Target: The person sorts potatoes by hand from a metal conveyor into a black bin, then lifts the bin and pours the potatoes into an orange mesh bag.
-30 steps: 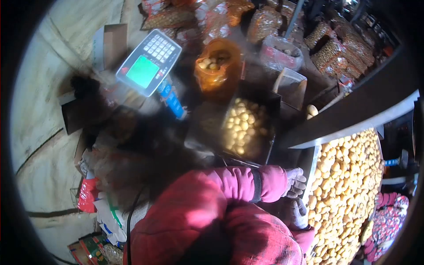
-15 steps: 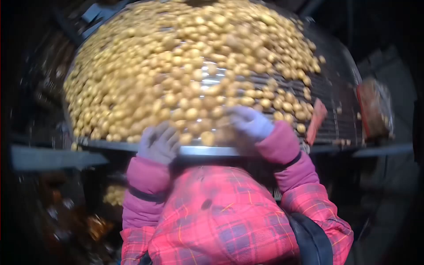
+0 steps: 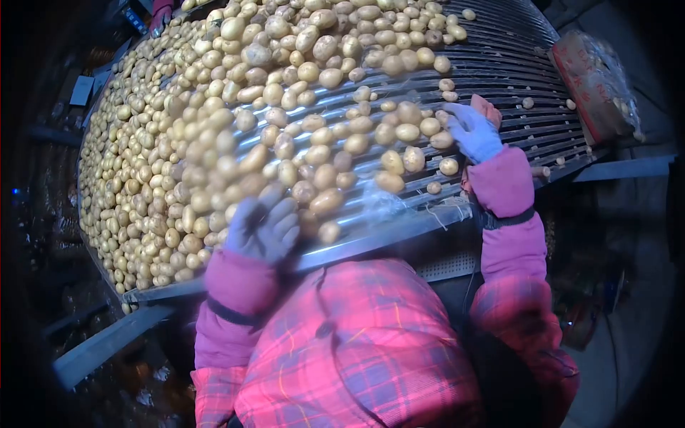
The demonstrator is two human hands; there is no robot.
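Potatoes [image 3: 146, 153] lie heaped across the left and far parts of the slatted desk [image 3: 510, 68], thinning to a loose scatter toward the right. For good control, you would do best to work with relaxed, slightly curved fingers close to the slats, touching them lightly; hard pressure could bruise skins or send loose ones rolling. Mind the near metal rim [image 3: 357, 246], where a quick sweep might carry some over.

Your left hand [image 3: 262, 230], gloved, is loosely open by that rim, with potatoes just beyond its fingers; those ahead of it are blurred, perhaps rolling. Your right hand [image 3: 474, 133], also gloved, has its grip fairly wide, fingers pointing left at the edge of the scatter, just beside the nearest ones. Neither visibly holds a potato, though you cannot tell whether the right fingertips touch one. Pink cloth-like material [image 3: 488, 110] lies just beyond that hand.
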